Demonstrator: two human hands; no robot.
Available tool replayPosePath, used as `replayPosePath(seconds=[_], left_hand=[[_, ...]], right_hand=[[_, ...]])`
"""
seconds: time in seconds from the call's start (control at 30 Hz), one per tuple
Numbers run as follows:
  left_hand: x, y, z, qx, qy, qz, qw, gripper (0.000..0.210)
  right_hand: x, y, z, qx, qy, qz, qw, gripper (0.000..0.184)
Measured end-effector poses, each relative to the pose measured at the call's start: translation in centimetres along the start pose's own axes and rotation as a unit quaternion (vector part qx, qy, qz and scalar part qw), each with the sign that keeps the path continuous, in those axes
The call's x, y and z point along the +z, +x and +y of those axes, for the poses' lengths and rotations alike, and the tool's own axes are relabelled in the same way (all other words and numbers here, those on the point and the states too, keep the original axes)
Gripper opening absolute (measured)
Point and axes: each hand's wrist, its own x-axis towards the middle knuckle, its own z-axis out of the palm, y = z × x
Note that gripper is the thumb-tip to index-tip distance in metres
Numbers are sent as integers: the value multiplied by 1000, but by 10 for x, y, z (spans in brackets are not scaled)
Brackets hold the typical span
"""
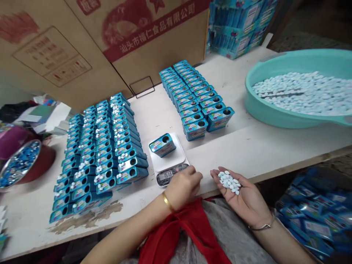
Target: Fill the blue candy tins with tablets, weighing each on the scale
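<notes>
My left hand (183, 189) hovers by the front of a small white digital scale (179, 148), its fingers curled together; whether anything is between them is hidden. On the scale's plate stands a blue tin (163, 145) with a round dark hole in its top, and the display shows digits. Palm up at the table's front edge, my right hand (247, 203) cups a small pile of pale blue-white candies (229, 182).
Rows of blue tins (104, 146) with candies on top stand left. More tins (192, 95) are behind the scale. A turquoise basin (275, 117) of candies is right. A cardboard box (165, 55) rises behind; a red bowl (41, 167) sits far left.
</notes>
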Motion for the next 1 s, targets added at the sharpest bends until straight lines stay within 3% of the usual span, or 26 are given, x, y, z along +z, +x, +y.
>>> replayPosePath(seconds=[0.1,0.2,0.3,0.43,0.53,0.6,0.67,0.73,0.8,1.0], left_hand=[[-53,-8,-13,-26,-77,150,985,9],[-86,-6,-33,-71,-73,240,965,6],[-92,2,-52,-115,-23,259,959,4],[-93,8,-67,-94,11,258,962,10],[-108,15,-85,-95,5,272,958,16],[-119,26,-105,-105,2,221,969,16],[-127,44,-129,-102,0,115,988,18],[-126,66,-150,-79,3,7,997,22],[-119,88,-163,-53,10,-63,997,24],[-89,124,-172,-16,13,-136,990,13]], right_hand=[[8,2,8,24,-7,-23,999,17],[21,4,16,59,-15,-45,997,15],[30,8,18,77,-21,-61,995,14],[32,14,14,62,-23,-47,997,15],[30,18,10,48,-21,-34,998,16],[31,20,8,46,-19,-26,998,16],[34,22,7,50,-18,-20,998,16],[38,23,7,55,-16,-16,998,15],[42,24,7,57,-13,-12,998,15],[47,29,6,51,-15,8,999,16]])
